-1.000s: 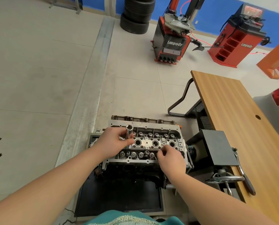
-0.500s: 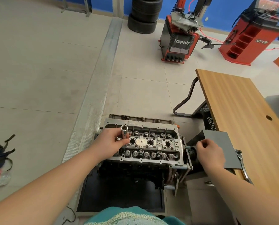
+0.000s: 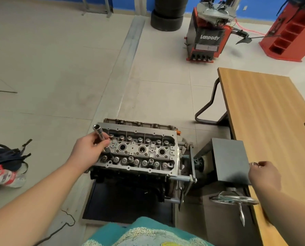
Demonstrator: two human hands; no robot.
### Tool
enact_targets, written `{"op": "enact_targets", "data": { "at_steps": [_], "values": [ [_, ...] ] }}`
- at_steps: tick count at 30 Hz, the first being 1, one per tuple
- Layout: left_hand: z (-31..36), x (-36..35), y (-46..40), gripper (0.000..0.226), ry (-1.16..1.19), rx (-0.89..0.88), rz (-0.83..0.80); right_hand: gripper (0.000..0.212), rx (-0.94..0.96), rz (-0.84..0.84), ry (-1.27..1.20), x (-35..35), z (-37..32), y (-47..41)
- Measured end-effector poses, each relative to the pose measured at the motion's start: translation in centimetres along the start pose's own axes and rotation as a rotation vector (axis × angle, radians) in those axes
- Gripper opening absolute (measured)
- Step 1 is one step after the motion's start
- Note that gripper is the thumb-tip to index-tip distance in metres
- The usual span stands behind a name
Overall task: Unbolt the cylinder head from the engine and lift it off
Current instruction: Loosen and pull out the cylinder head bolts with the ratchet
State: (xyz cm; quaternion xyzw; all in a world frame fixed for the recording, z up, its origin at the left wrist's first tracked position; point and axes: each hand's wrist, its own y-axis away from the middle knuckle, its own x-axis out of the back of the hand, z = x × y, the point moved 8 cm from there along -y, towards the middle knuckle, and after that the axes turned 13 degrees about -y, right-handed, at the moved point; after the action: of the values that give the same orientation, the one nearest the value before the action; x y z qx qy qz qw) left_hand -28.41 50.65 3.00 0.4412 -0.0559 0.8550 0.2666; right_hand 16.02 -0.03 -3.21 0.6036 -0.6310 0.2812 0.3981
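at the far left edge a dark bag (image 3: pixel 4 160) lies on the floor (image 3: pixel 50 68), with a wide stretch of bare tile between it and the engine. the left forearm reaches in from the lower left corner, and the left hand (image 3: pixel 87 151) sits over the near-left corner of the head (image 3: pixel 139 150), its grip closed round a long socket (image 3: pixel 101 137) that tilts up and to the left, the open end high and the lower end down among the valve gear. the head lies flat on top of the engine (image 3: pixel 130 176), its three round wells in a row along the middle, and its top face is uncovered to the right of the hand. the engine hangs over a black tray (image 3: pixel 123 206) on the floor; a thin cable (image 3: pixel 63 226) trails on the tile just left of the tray. behind the engine the floor runs open up to stacked tyres (image 3: pixel 167 18) and a red machine (image 3: pixel 208 38) by the blue wall. right of the head, the stand's bracket and a dark box (image 3: pixel 230 160) crowd close to its end, with a handwheel (image 3: pixel 235 199) below. the right arm comes in from the lower right; the right hand (image 3: pixel 263 173) is held at the near-left edge of the tabletop (image 3: pixel 265 110), just right of the box, fingers curled with a small pale thing at their tips, though i cannot tell whether that grip pinches it.
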Motion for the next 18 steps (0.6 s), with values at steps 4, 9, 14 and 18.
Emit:
{"op": "enact_targets", "data": {
  "at_steps": [4, 9, 14, 18],
  "values": [
    [0.1, -0.1, -0.1, 0.004, -0.102, 0.040, 0.070, 0.041, -0.178, -0.111, 0.037, -1.0, 4.7, -2.5],
    [-0.4, -0.4, 0.4, 0.011, -0.091, 0.089, 0.115, 0.036, -0.212, -0.214, 0.036, -2.4, 7.4, -3.5],
    [-0.6, -0.3, 1.0, 0.014, 0.000, 0.117, 0.140, 0.008, -0.193, -0.311, 0.144, -3.6, 9.3, -4.5],
    [-1.3, -0.4, 1.6, 0.012, 0.086, 0.166, 0.141, 0.008, -0.145, -0.321, 0.221, -3.7, 10.0, -5.4]
  ]
}}
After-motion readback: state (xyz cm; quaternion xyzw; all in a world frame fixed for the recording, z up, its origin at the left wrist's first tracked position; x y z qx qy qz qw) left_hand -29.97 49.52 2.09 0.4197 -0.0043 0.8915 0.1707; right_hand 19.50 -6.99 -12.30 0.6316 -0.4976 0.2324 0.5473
